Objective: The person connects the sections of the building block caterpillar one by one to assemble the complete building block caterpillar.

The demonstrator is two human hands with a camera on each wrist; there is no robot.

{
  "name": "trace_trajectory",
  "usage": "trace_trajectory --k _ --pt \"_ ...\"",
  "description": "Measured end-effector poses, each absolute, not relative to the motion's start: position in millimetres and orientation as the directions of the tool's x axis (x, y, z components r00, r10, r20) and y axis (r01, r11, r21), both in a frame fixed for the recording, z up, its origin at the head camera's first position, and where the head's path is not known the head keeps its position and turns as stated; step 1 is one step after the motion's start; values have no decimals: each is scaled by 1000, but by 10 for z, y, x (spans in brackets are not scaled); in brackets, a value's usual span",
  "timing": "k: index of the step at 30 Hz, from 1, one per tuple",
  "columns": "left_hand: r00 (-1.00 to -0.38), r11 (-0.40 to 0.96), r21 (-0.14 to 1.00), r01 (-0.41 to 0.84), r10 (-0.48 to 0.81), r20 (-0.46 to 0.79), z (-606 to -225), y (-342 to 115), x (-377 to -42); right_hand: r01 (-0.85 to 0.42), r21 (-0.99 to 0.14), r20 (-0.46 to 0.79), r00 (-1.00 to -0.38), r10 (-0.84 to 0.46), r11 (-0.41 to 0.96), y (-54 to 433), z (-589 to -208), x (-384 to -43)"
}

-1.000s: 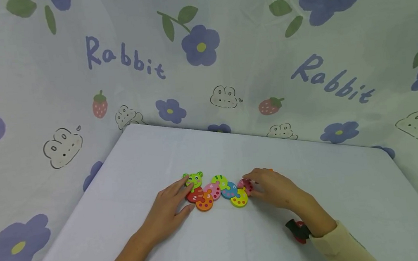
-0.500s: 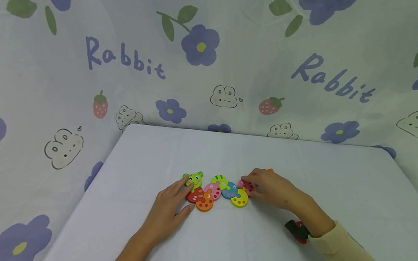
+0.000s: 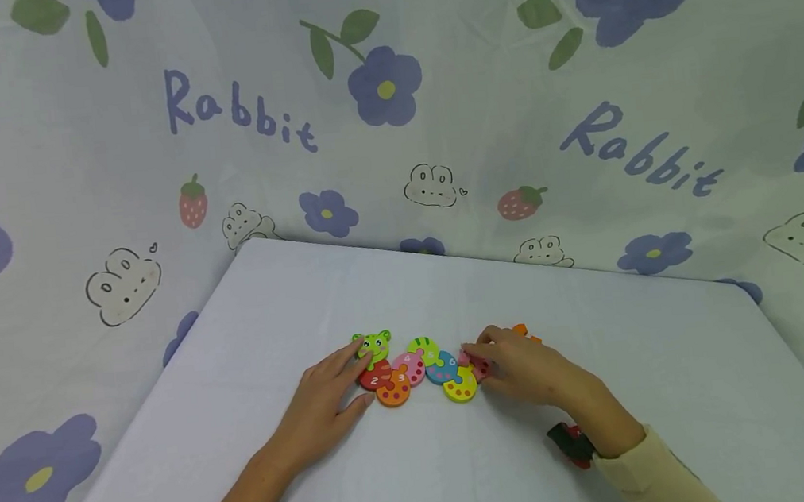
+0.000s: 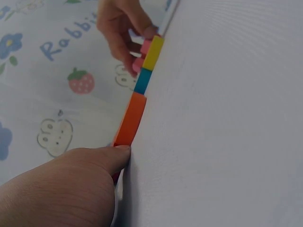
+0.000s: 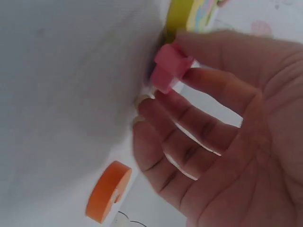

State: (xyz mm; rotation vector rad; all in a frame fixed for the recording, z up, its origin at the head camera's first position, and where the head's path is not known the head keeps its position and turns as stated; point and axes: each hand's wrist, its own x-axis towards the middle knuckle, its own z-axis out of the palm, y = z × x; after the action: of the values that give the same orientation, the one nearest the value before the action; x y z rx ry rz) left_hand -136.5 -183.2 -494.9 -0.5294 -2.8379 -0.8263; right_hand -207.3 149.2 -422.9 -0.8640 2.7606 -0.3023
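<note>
A row of joined, numbered caterpillar puzzle pieces lies mid-table, with a green animal-face head at its left end. My left hand rests against that end, fingers on the head and red piece, thumb at the edge near the orange number 3 piece. At the other end, my right hand pinches a dark pink puzzle piece between thumb and fingers. It is beside the yellow piece, partly hidden by the fingers; whether they interlock I cannot tell.
A loose orange piece lies beyond my right hand, mostly hidden in the head view. Under the right wrist is a red piece, partly covered by the black wrist camera. A patterned cloth stands behind the white table.
The pink piece has shifted slightly and turned in my right fingers, beside the yellow piece. More of the orange piece shows behind that hand. My left hand has stayed put.
</note>
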Motion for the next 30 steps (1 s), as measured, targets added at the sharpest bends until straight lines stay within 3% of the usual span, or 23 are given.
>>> trace_trajectory --k 13,30 --pt "-926 782 498 376 295 236 -4945 -1838 -1361 -617 -187 -63 -769 -636 765 1471 -4241 -2021" --pt "-923 777 499 383 299 244 -4908 -1831 -1347 -553 -176 -99 -813 -574 814 1396 -4270 -1991"
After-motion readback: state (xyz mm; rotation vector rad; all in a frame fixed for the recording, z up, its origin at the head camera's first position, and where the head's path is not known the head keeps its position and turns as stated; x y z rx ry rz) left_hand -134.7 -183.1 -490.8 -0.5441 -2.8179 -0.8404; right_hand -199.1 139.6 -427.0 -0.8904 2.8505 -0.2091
